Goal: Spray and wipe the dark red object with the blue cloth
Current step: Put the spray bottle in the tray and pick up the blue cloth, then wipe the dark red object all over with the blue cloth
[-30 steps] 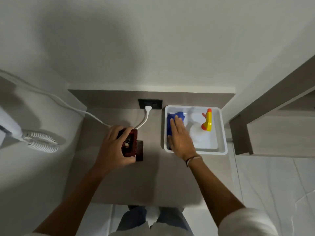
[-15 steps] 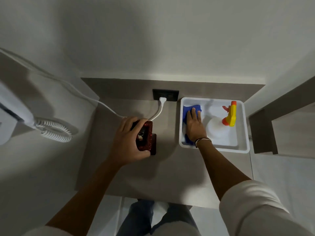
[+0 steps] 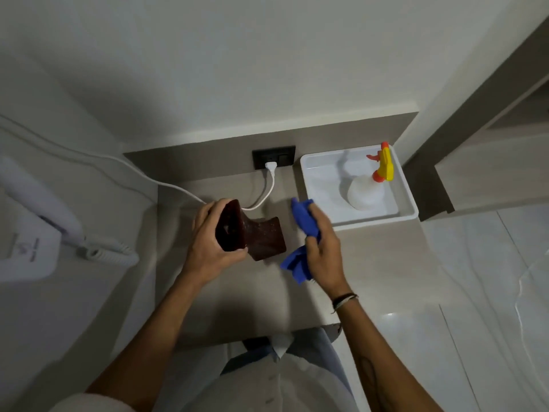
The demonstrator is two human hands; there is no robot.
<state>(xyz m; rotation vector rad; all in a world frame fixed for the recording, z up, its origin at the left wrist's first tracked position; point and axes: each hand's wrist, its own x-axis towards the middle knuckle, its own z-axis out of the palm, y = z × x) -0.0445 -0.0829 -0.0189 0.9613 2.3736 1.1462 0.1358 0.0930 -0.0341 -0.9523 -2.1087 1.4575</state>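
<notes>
Blue cloth (image 3: 303, 230), lifted out of the white tray (image 3: 411, 211) half a second ago, now hangs bunched in the closed right hand (image 3: 322, 251) beside the glossy, flared dark red object (image 3: 252, 233), clasped tilted above the counter by the left hand (image 3: 208, 242); wiping looks imminent, while the spray bottle (image 3: 367, 188) lies in the tray.

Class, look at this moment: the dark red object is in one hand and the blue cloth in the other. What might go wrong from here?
1. The left hand holds the tilted dark red object by one end only; it may slip while wiped.
2. The white cable plugged into the wall socket runs right behind it; spray could wet them.
3. The blue cloth dangles loosely from the right hand and may snag.
</notes>
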